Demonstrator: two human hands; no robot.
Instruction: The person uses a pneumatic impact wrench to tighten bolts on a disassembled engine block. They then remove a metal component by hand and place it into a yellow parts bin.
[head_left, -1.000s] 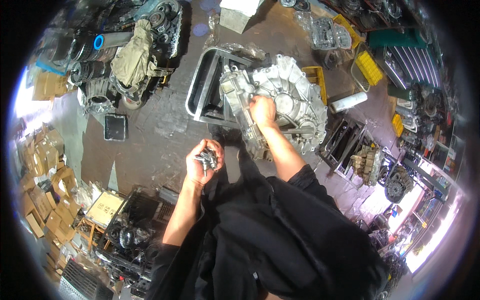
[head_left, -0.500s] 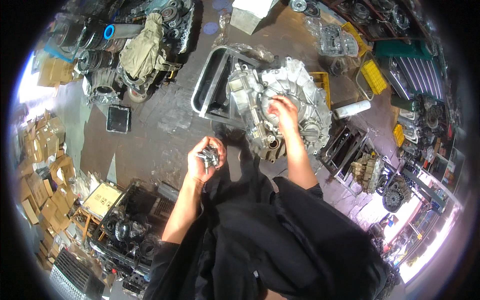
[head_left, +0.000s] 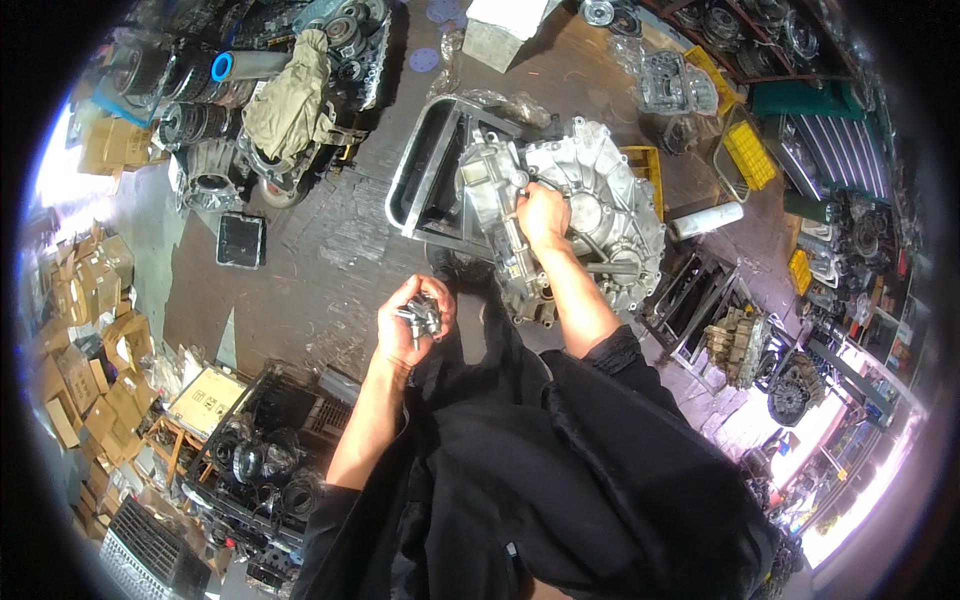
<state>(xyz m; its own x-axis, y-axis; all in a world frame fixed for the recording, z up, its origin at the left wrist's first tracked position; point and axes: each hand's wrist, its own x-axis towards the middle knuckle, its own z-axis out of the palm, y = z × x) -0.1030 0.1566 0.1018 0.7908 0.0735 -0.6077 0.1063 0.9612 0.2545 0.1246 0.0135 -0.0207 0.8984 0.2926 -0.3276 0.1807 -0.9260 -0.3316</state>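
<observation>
Several loose metal bolts point(head_left: 420, 314) lie in my left hand point(head_left: 395, 325), its fingers curled round them, held off to the left of the gearbox. A large silver gearbox point(head_left: 612, 170) with a ribbed, round bell housing rests on a metal frame stand point(head_left: 402, 195). My right hand point(head_left: 545, 215) is closed on the housing's left part, beside the long block point(head_left: 490, 185) bolted along that side. The fingertips point down and away, so what they grip, if anything, is hidden.
A cloth-draped machine part point(head_left: 285, 120) stands at the far left, with a black square tray point(head_left: 240, 240) nearer. A yellow crate point(head_left: 750, 155) and a white roll point(head_left: 705, 220) lie to the right. Cardboard boxes point(head_left: 90, 370) pile up at the left edge.
My right hand has moved left and down from over the housing's middle to its left side, and its fingers have closed. My left hand has stayed nearly still with the bolts.
</observation>
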